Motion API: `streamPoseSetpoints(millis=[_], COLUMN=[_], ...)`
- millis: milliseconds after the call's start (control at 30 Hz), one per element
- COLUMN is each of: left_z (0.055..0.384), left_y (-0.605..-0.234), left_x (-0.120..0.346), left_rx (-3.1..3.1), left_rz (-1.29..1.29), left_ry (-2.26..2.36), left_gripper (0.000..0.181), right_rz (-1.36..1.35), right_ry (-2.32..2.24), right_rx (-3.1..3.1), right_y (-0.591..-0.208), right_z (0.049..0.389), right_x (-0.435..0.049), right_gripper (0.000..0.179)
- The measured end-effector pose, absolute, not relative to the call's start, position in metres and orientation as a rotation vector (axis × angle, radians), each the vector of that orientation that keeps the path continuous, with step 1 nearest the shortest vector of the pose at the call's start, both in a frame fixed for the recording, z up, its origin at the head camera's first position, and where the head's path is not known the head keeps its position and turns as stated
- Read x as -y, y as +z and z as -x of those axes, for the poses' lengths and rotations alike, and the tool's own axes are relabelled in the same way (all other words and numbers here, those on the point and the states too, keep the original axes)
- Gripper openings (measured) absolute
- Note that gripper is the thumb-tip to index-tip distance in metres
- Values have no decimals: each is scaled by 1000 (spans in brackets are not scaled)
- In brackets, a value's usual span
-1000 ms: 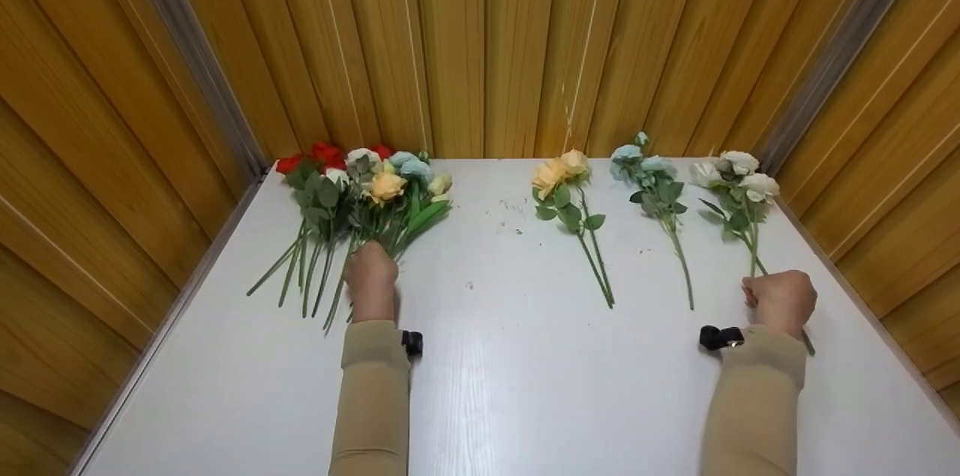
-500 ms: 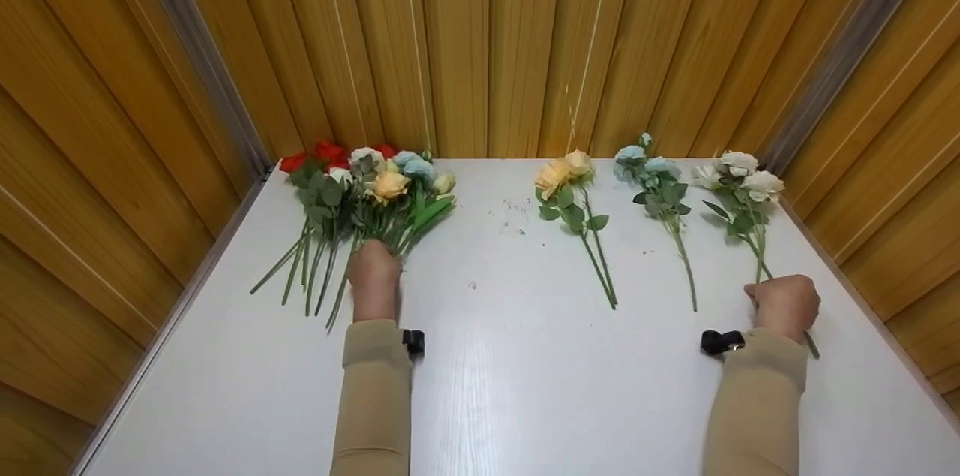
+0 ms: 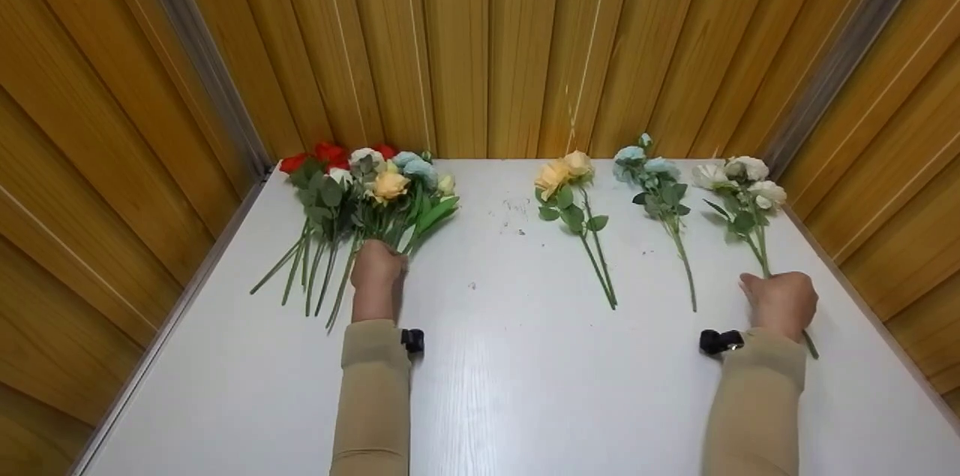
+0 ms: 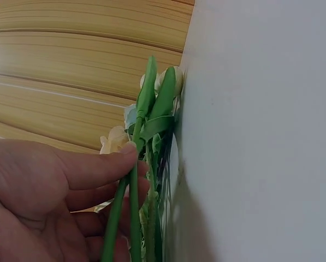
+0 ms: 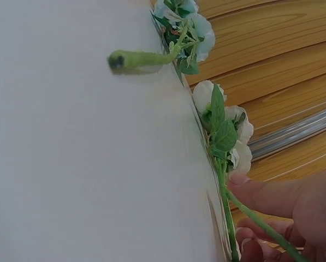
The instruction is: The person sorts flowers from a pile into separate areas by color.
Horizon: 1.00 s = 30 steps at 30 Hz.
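Pinching smooth, broad-leaved green stems [image 4: 134,218] in left hand [image 4: 70,191], ruffled white flowers [image 3: 742,221] by slender green stalks [image 5: 262,224] in right hand [image 3: 781,302], probably keeping heads [image 5: 242,157] uncrushed.

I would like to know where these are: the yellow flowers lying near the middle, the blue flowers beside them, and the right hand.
Yellow flowers [image 3: 574,218]: head view, on a leaf below the blossoms.
Blue flowers [image 3: 666,198]: head view, on leaves below the blossoms.
Right hand [image 3: 784,302]: head view, on its back.
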<state>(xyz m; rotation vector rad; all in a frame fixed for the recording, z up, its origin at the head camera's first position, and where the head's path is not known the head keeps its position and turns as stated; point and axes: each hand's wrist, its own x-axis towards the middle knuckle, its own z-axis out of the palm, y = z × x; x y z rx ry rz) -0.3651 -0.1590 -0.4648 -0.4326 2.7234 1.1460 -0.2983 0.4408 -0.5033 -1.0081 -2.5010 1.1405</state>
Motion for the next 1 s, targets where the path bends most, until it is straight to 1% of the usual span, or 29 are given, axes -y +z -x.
streamPoseSetpoints(millis=[33, 100, 200, 300, 433, 467, 633, 767, 1000], left_z=[374, 380, 374, 370, 370, 369, 368, 369, 369], left_y=[-475, -483, -477, -473, -473, -472, -468, -468, -460], left_x=[160, 160, 156, 155, 155, 154, 154, 155, 146], left_rx=[-2722, -2739, -2789, -2843, -2902, -2911, -2909, -2921, -2795], left_rz=[455, 470, 488, 479, 503, 513, 570, 611, 488], left_ry=[1139, 1113, 1050, 1037, 1100, 1132, 1353, 1465, 1913], left_gripper=[27, 40, 50, 41, 20, 18, 24, 24, 22], right_rz=[1010, 1014, 1027, 1037, 1036, 1030, 958, 893, 698], right_ry=[1137, 1131, 1131, 1112, 1077, 1075, 1065, 1047, 1029], right_rx=[2500, 2499, 2490, 2480, 2471, 2470, 2446, 2450, 2429], right_y=[-503, -501, -495, -486, -474, -471, -461, -456, -443], right_z=[299, 299, 302, 305, 309, 310, 317, 321, 329], right_x=[-441, -440, -438, -433, -426, -423, -411, -399, -358], right_gripper=[46, 48, 54, 60, 59, 58, 53, 50, 42])
